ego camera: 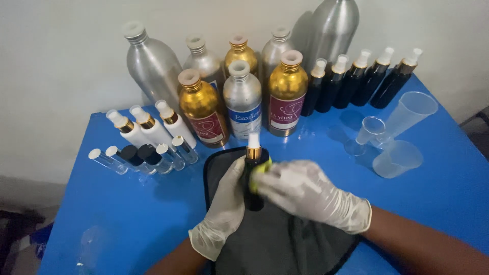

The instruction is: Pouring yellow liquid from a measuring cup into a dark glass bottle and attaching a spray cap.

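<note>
A dark spray bottle [253,196] with a gold collar and white cap stands upright on a grey cloth mat [275,239] at the table's front middle. My left hand [224,211], in a pale glove, grips the bottle's side from the left. My right hand [310,193], gloved as well, presses a small yellow cloth [260,173] against the bottle's upper right side.
Tall silver and gold metal bottles [242,97] line the back of the blue table [433,188]. Several dark spray bottles [356,79] stand back right, white spray bottles [147,127] and small clear vials [142,158] at left. Clear plastic measuring cups [395,142] sit at right.
</note>
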